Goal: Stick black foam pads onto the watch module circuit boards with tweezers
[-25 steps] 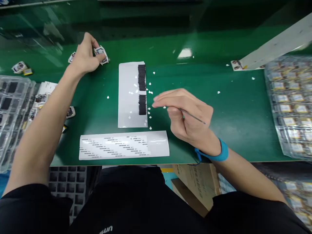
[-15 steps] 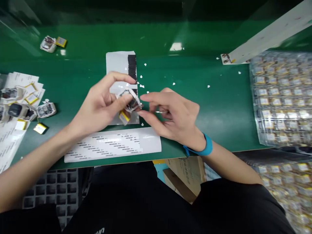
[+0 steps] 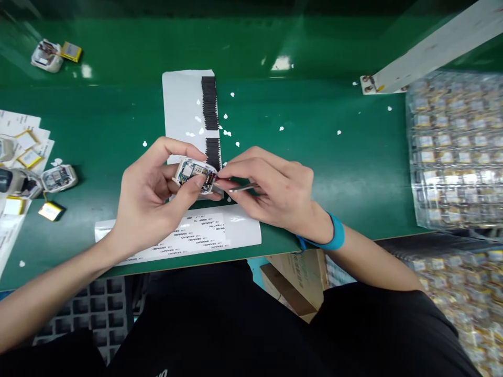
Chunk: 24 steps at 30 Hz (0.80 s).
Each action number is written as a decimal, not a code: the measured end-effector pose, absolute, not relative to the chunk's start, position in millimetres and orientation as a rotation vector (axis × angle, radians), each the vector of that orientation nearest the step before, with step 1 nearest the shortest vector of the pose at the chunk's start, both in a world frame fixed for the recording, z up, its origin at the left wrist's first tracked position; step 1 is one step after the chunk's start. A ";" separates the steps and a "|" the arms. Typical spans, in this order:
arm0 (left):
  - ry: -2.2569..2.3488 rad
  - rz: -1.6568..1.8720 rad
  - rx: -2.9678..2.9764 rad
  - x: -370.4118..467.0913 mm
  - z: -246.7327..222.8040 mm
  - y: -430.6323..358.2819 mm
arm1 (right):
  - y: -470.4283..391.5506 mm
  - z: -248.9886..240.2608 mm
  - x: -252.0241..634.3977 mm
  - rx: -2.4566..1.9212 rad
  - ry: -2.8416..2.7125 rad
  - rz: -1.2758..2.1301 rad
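Observation:
My left hand (image 3: 157,193) is closed around a small white device (image 3: 195,174) whose open case shows a circuit board; the thumb presses on the board. At the device's right edge are the thumb and index fingertips of my right hand (image 3: 271,186), pinched together. A thin metal tool, like tweezers (image 3: 244,187), lies in that same hand, its tip pointing left. Beneath the hands is a white sheet (image 3: 183,112) with black strips (image 3: 210,104) along its right side. A printed label sheet (image 3: 241,225) lies nearer the table's front edge.
Opened devices with yellow-edged batteries (image 3: 51,210) lie at the left, another (image 3: 47,56) at the back left. Clear trays of parts (image 3: 451,152) stand at the right, near a white bracket (image 3: 428,47). Small white bits dot the green table (image 3: 314,173). A cardboard box (image 3: 302,277) is below.
The device has come down and left with my left hand and now shows its board face up. Its yellow battery is no longer visible. The tool in my right hand shows more.

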State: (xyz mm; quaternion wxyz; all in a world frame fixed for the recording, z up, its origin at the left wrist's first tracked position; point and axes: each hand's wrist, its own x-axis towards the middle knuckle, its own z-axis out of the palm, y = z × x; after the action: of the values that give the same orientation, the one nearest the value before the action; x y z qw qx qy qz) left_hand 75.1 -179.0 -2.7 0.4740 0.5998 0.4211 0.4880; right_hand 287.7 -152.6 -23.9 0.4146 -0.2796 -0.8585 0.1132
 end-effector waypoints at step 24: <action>0.854 0.929 1.144 67.7 1.2 -181.8 | -148.8 -30.9 290.7 -0.656 -2.164 0.136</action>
State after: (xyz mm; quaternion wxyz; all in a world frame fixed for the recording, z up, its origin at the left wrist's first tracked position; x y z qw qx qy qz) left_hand 67.7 -181.8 1.2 0.6590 0.5053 0.3771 0.4102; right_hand 290.7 -148.8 -30.9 0.4243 -0.2624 -0.8650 0.0542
